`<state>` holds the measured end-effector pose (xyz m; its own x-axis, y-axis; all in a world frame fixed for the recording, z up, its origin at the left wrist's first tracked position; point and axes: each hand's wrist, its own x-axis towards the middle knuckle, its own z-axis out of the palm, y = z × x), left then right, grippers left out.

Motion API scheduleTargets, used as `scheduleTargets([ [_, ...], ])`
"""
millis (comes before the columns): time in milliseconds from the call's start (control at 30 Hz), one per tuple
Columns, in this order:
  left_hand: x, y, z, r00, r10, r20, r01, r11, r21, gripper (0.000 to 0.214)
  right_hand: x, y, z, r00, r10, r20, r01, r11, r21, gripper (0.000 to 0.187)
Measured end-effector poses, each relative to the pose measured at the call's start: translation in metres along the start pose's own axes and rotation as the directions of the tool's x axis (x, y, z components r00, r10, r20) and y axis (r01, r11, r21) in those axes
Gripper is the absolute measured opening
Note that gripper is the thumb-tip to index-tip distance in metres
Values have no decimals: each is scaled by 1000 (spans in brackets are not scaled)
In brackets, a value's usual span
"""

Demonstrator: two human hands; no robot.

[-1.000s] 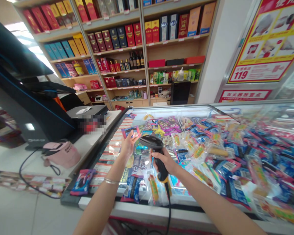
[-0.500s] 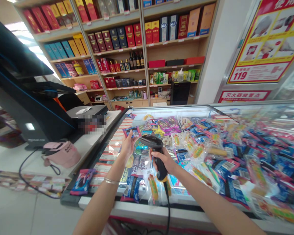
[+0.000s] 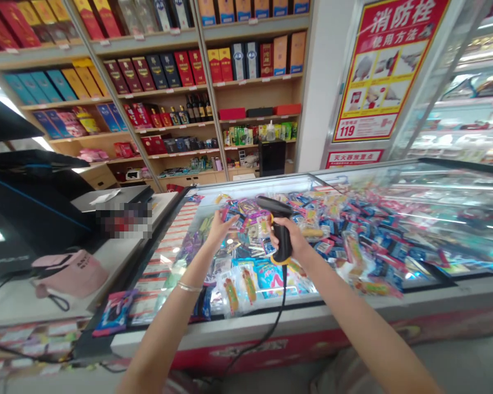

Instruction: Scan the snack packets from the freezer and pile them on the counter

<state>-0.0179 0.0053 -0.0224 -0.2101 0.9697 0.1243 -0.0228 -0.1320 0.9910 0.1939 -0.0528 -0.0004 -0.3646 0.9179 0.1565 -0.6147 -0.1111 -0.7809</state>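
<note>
The right hand (image 3: 291, 242) stays closed around the handle of the barcode scanner (image 3: 275, 207), now lifted higher. The left hand (image 3: 221, 229) pinches a small packet (image 3: 225, 213), hardly visible. Both are further out over the freezer (image 3: 394, 307) than 1 second ago, and scanner and packet stand wider apart.

Air over freezer glass (image 3: 435, 208) free — till screen (image 3: 20, 202) walls off left, scanner cable (image 3: 285, 295) trails over front rim

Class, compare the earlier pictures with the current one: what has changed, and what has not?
Both hands reached farther out over the freezer lid, and the scanner drew apart from the left hand. The right hand still grips the scanner; the pink cap lies unmoved.
</note>
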Motion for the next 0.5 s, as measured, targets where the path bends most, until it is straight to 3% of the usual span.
scheduleTargets([
  [133,-1,20,92,984,42,174,-58,994,88,55,-40,-36,-48,981,-105,-161,100,994,-39,18],
  [233,-1,24,141,963,20,269,-76,977,197,55,-63,-53,-81,948,-174,-265,161,984,-70,18],
  [333,-10,13,153,954,55,295,-203,841,502,57,-80,-62,-108,914,-224,-338,210,975,-77,18],
  [400,-21,1,144,938,89,335,-298,698,651,54,-87,-62,-122,898,-244,-366,235,970,-68,18],
  [500,-35,-17,128,904,-17,427,-329,610,721,46,-92,-58,-134,883,-229,-410,236,971,-32,18],
])
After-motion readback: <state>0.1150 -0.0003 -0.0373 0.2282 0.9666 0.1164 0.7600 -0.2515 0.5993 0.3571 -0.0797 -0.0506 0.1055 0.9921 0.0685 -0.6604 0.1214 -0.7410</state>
